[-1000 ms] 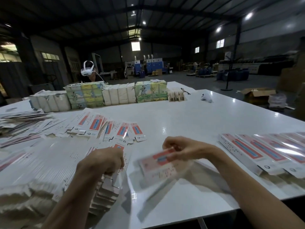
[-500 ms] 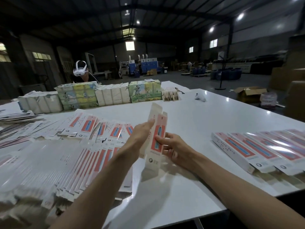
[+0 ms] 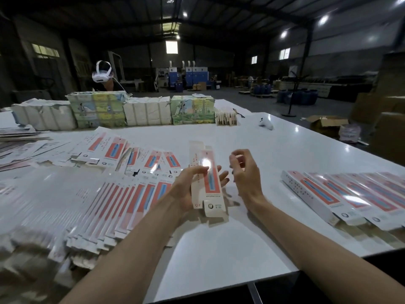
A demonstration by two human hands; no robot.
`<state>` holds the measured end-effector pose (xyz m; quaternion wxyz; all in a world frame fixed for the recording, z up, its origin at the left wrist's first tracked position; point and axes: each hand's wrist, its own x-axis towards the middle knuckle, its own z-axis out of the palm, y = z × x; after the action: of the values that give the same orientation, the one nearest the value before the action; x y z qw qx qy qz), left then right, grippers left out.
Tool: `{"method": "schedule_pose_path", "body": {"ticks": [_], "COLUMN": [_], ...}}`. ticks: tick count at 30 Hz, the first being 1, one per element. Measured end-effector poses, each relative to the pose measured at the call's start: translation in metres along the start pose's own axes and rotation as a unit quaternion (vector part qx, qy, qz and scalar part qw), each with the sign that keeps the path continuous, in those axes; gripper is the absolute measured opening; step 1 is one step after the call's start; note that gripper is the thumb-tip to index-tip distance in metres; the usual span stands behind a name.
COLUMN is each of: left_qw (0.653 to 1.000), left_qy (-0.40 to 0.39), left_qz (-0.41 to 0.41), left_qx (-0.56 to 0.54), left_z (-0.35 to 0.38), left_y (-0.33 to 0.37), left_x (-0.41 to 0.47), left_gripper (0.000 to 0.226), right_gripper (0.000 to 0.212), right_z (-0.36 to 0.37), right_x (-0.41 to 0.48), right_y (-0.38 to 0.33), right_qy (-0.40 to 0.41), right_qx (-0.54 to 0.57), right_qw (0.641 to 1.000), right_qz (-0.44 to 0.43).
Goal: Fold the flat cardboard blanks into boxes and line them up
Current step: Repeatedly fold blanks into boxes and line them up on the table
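— How far along is the job?

— Partway, I'd judge. A row of finished boxes (image 3: 341, 198) lies side by side toward the right edge of the table (image 3: 219, 249), but a large fanned heap of flat blanks (image 3: 122, 200) waits toward the left edge.

— And the one being worked?

— The half-formed box (image 3: 210, 183) stands nearly upright over the middle of the table. The left hand (image 3: 186, 189) grips it, thumb across the front, fingers behind.

— The right hand?

— The right hand (image 3: 246, 174) is just beside the box, not touching it, fingers loosely curled on nothing.

— What's left for this one?

— Its end flaps look unclosed. After that it joins the row.
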<state>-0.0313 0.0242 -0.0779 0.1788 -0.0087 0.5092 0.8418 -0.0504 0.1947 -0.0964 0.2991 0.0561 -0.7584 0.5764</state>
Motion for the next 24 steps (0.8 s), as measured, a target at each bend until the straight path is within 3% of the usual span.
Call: {"method": "schedule_pose_path", "body": {"ticks": [1, 5, 9, 13, 19, 22, 24], "left_qw": [1.000, 0.998, 0.997, 0.987, 0.987, 0.993, 0.991], "left_qy": [0.012, 0.032, 0.059, 0.089, 0.062, 0.011, -0.003], "left_qz": [-0.002, -0.001, 0.004, 0.052, 0.029, 0.011, 0.012], "left_qx": [0.020, 0.045, 0.052, 0.125, 0.142, 0.120, 0.132], "left_z": [0.000, 0.002, 0.005, 0.003, -0.001, 0.004, 0.007], "left_y": [-0.002, -0.009, -0.007, -0.005, -0.006, -0.007, -0.010], "left_x": [0.001, 0.006, 0.006, 0.006, 0.007, 0.004, 0.006], "left_gripper": [0.026, 0.055, 0.070, 0.047, 0.051, 0.066, 0.069], "right_gripper": [0.016, 0.034, 0.035, 0.024, 0.015, 0.022, 0.024], "right_z": [0.001, 0.004, 0.009, 0.015, 0.008, -0.002, -0.008], "right_x": [0.002, 0.018, 0.026, 0.023, 0.031, 0.037, 0.036], "right_y": [-0.001, -0.010, -0.008, 0.001, -0.003, -0.006, -0.010], "right_qy": [-0.015, -0.087, -0.160, -0.103, -0.147, -0.182, -0.226], "right_qx": [-0.045, -0.130, -0.221, -0.149, 0.009, 0.144, 0.247], "right_qw": [0.998, 0.979, 0.949, 0.973, 0.989, 0.970, 0.937], "right_qz": [-0.033, -0.128, -0.161, -0.141, -0.008, 0.078, 0.096]}}
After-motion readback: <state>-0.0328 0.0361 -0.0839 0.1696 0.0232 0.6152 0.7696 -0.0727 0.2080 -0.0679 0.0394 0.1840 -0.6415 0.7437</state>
